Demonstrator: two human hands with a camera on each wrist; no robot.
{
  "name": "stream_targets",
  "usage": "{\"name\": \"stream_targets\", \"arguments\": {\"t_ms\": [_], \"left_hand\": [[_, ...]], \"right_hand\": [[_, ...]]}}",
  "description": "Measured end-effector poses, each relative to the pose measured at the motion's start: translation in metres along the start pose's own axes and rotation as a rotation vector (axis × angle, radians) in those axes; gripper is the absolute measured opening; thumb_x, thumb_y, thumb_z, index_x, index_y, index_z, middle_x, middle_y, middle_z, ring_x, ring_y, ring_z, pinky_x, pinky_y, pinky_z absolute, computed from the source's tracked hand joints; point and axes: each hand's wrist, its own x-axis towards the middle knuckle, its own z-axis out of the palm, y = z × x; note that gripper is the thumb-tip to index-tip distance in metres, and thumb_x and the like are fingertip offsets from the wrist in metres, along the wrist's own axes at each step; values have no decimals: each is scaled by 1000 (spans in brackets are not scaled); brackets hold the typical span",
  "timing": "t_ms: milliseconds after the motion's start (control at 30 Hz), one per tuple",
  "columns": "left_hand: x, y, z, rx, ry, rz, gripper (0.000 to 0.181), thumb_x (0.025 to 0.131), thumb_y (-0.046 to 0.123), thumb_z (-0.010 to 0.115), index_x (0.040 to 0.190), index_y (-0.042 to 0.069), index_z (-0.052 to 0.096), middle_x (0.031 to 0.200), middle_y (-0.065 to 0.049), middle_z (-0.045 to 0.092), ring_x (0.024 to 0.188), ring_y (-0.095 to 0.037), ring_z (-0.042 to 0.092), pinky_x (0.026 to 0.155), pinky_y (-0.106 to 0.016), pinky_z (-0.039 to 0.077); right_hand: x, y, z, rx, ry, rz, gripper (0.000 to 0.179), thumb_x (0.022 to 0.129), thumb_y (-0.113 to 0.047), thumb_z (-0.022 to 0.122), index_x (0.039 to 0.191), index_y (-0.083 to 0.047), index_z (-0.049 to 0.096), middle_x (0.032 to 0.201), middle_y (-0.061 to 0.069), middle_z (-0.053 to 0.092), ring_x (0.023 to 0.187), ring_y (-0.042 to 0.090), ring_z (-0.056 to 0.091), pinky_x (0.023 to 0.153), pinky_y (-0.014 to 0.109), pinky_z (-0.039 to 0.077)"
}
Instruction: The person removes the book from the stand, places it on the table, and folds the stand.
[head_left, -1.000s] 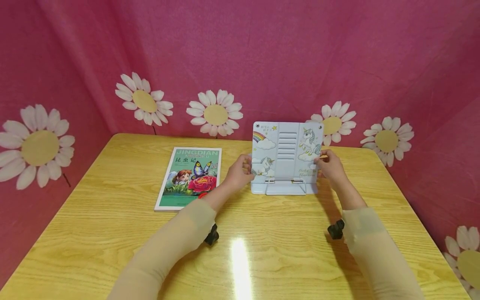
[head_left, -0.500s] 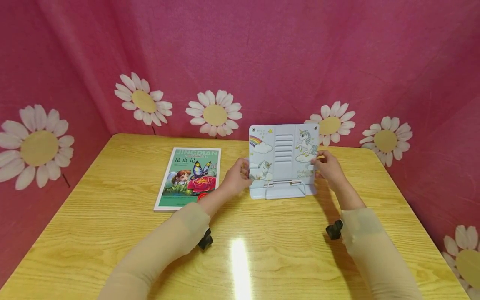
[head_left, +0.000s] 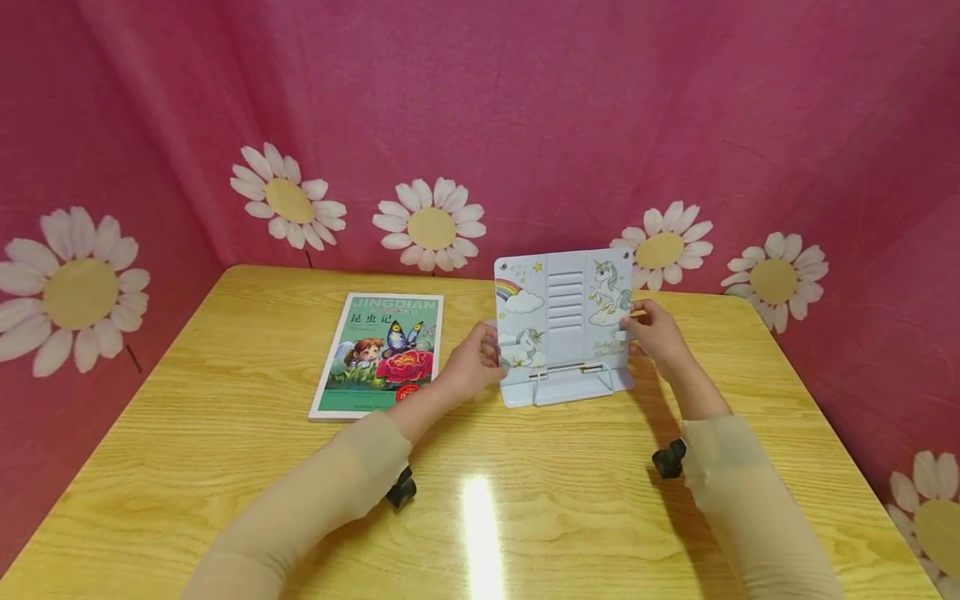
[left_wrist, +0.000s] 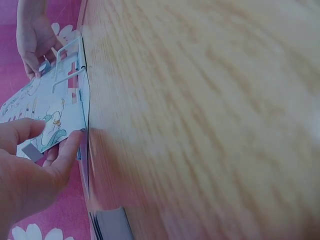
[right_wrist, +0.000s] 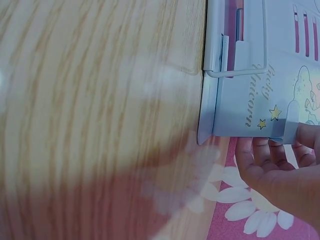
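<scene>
Head view, left grip (head_left: 468,362): nearer; pinches the left edge of the stand (head_left: 570,339).
Right grip (head_left: 657,333): slightly farther; pinches its right edge.
Stand: upright on the tabletop (head_left: 577,483), crosswise between the grips, left side angled nearer.
Book (head_left: 381,357): flat, left of left grip, apart.
Curtain (head_left: 465,92): beyond the tabletop.

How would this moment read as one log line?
left hand: holds bookstand; right hand: holds bookstand; bookstand: standing on table; book: lying left of bookstand
</scene>
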Motion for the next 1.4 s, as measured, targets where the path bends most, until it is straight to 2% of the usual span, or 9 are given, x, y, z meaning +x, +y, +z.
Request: {"name": "stream_targets", "arguments": {"t_ms": [233,400,633,800,1033,1400], "left_hand": [[-6,1,-1,-36,-8,-22,29,88,13,66,106,9,43,95,-8,53,84,-20,62,70,-31,56],[-8,4,-1,-48,-2,-44,24,91,15,63,106,8,45,94,-9,54,82,-19,59,71,-33,58],[-10,3,-3,-27,1,-16,21,91,16,62,104,8,46,89,-10,60,78,-25,64,67,-32,58],[-12,4,-6,-38,-4,7,19,92,16,61,100,9,45,81,-8,61,71,-23,65,64,-31,58],[-11,2,-5,-31,-5,-16,21,91,16,62,103,8,47,83,-11,61,74,-31,67,66,-35,58],[-20,4,-1,-50,-23,-16,21,92,15,62,101,7,46,83,-14,62,76,-32,67,68,-35,58]], "right_hand": [[-1,-4,1,6,-21,-17,39,99,-22,47,129,1,37,116,20,44,96,31,48,79,35,54],[-1,-4,1,9,-27,-28,36,99,-19,47,128,2,37,115,19,44,95,30,49,79,36,53],[1,-4,2,-10,-33,-10,36,99,-21,47,129,-1,38,119,20,44,99,30,48,85,39,52],[2,-4,2,-10,-36,-9,34,99,-19,47,127,-1,38,116,19,44,97,29,47,84,41,52],[1,-4,3,-16,-42,-13,35,99,-18,47,128,0,38,117,19,44,97,28,47,84,40,52],[2,-6,4,-5,-47,-14,35,99,-19,48,126,0,38,119,19,44,98,28,46,84,40,51]]}}
